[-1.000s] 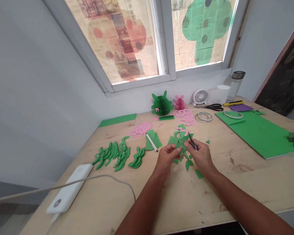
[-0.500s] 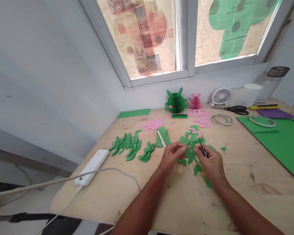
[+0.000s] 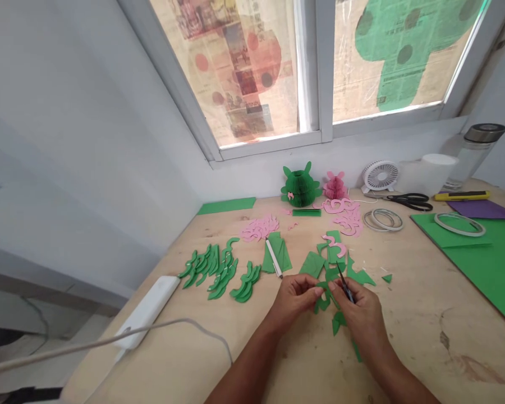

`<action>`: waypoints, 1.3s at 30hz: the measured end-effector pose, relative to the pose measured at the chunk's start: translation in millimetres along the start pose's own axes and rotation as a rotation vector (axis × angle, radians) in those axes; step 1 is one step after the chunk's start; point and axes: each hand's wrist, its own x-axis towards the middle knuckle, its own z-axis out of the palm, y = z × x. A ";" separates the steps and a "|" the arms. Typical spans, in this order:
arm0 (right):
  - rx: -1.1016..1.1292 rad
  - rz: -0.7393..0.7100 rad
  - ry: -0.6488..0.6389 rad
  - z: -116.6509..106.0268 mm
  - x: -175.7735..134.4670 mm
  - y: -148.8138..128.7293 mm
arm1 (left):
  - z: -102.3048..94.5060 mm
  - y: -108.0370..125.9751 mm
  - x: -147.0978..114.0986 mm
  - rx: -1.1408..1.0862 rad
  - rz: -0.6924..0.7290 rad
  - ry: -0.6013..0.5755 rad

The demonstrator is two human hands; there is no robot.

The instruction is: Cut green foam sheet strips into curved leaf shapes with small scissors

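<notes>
A small green paper piece [image 3: 322, 292] is held between both hands above the scraps. My left hand [image 3: 295, 297] pinches its left edge between thumb and forefinger. My right hand [image 3: 357, 311] has small pointed scissors [image 3: 345, 285] tucked in it, dark blades pointing away, while its thumb and forefinger meet at the paper's right edge. The handles are mostly hidden by the fingers. Around the hands lie green paper scraps [image 3: 359, 275] and a pink curved cutout [image 3: 334, 247]. A white pen [image 3: 274, 258] rests on folded green paper [image 3: 284, 255] beyond my left hand.
Stacks of curved green cutouts [image 3: 219, 268] lie left, near a white power strip [image 3: 149, 308] and cable. Pink cutouts [image 3: 261, 227], paper figures [image 3: 301, 186], tape rolls [image 3: 386, 220], black-handled scissors [image 3: 410, 200] and a fan [image 3: 381, 175] stand or lie further back. Green sheets [image 3: 488, 264] cover the right.
The view has tilted upward a little, so the table sits lower in the picture. Both hands have drawn closer together at the green paper piece.
</notes>
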 end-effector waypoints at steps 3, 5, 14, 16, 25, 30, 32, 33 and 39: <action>0.009 -0.010 -0.004 1.3 -1.8 -2.5 | 1.4 -1.4 1.0 -0.001 0.015 0.023; 0.023 -0.034 -0.004 1.4 -1.9 -3.2 | -0.1 -2.5 2.9 0.013 0.027 0.054; -0.066 -0.082 0.096 0.6 1.4 3.1 | -6.6 -0.5 11.5 -0.033 0.093 0.249; -0.078 -0.106 0.080 0.4 -0.2 0.8 | -7.4 0.3 11.9 -0.078 0.104 0.269; -0.093 -0.187 0.143 -2.1 -0.2 -6.4 | -6.4 -4.6 15.6 -0.100 0.141 0.297; -0.027 -0.198 0.190 -3.8 2.9 -5.0 | -8.8 -1.3 16.0 -0.072 0.160 0.369; 0.030 -0.183 0.198 -4.5 3.9 -4.8 | -9.6 0.0 15.8 -0.055 0.144 0.379; 0.062 -0.173 0.199 -4.8 4.6 -4.5 | -9.7 0.2 15.4 -0.045 0.131 0.378; 0.181 -0.121 0.209 -8.0 13.4 1.6 | -6.3 -6.9 -1.5 0.021 0.041 0.350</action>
